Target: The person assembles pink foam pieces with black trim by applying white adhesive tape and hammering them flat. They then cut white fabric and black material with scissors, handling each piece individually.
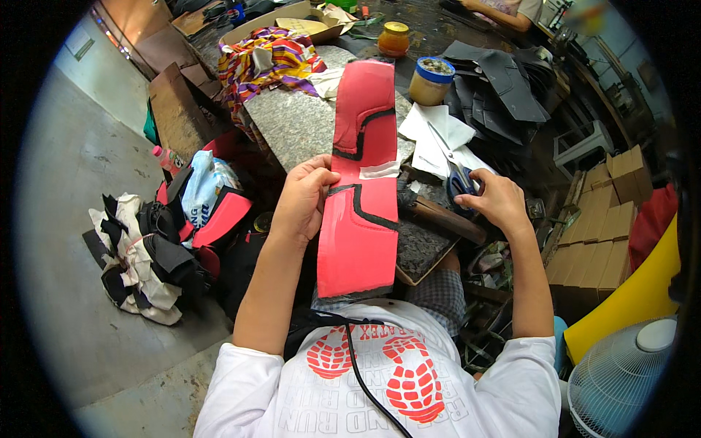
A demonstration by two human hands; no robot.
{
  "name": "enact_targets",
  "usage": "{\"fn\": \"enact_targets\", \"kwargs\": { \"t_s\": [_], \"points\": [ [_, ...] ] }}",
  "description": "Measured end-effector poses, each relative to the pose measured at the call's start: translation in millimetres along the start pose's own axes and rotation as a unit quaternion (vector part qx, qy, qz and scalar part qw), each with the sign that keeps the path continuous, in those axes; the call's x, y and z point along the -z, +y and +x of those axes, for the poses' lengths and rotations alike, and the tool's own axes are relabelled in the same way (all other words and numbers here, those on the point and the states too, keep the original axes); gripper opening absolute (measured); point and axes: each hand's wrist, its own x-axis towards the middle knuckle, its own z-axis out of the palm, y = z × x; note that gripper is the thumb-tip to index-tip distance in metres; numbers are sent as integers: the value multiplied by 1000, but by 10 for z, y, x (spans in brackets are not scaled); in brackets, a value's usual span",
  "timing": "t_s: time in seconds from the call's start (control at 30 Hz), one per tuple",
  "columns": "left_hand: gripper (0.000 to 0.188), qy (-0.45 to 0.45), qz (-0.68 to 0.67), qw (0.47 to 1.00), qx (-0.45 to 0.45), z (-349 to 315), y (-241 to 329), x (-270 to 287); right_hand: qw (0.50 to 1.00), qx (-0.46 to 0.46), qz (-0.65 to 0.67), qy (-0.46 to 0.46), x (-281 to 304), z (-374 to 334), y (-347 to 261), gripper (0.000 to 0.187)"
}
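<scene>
A long red leather-like piece [358, 244] with black stepped bands stands in front of my chest, its upper end over the grey stone slab [292, 120]. My left hand [307, 193] is closed on its left edge, thumb on the front. Across its middle lies a short white strip [379, 171]. To the right, my right hand [500, 203] has its fingers around the dark blue handles of a pair of scissors [460, 182]. The scissor blades point up and left over folded white sheets [438, 135]. Just below the scissors rests a brown wooden handle [445, 219].
Behind the slab are a striped colourful cloth [266, 66], an orange jar [393, 39] and a blue-lidded jar [431, 80]. Black sheets [504, 84] are piled at right. Scraps [142, 263] lie on the left floor; a fan [624, 379] stands lower right. Another person's arm [500, 13] shows behind.
</scene>
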Motion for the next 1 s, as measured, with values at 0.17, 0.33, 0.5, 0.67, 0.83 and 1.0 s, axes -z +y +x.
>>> {"fn": "enact_targets", "kwargs": {
  "t_s": [0.17, 0.33, 0.5, 0.67, 0.83, 1.0],
  "points": [
    [26, 0, 49, 999, 13, -129, -6, 179, 996, -6, 84, -31, 18, 71, 132, 41],
    [30, 51, 102, 993, 13, -343, 62, 382, 980, -40, 188, 43, -14, 32, 295, 33],
    [31, 64, 123, 990, -8, -443, 111, 404, 954, 117, 215, 175, 154, -261, -23, 43],
    [31, 83, 84, 993, -13, -472, 85, 341, 937, 240, -31, 252, 323, -426, -525, 58],
    [32, 63, 126, 990, 9, -504, 113, 324, 920, 267, -75, 275, 342, -369, -689, 58],
    [30, 82, 111, 990, 5, -507, 68, 296, 909, 293, -107, 277, 236, -342, -614, 45]
  ]
}}
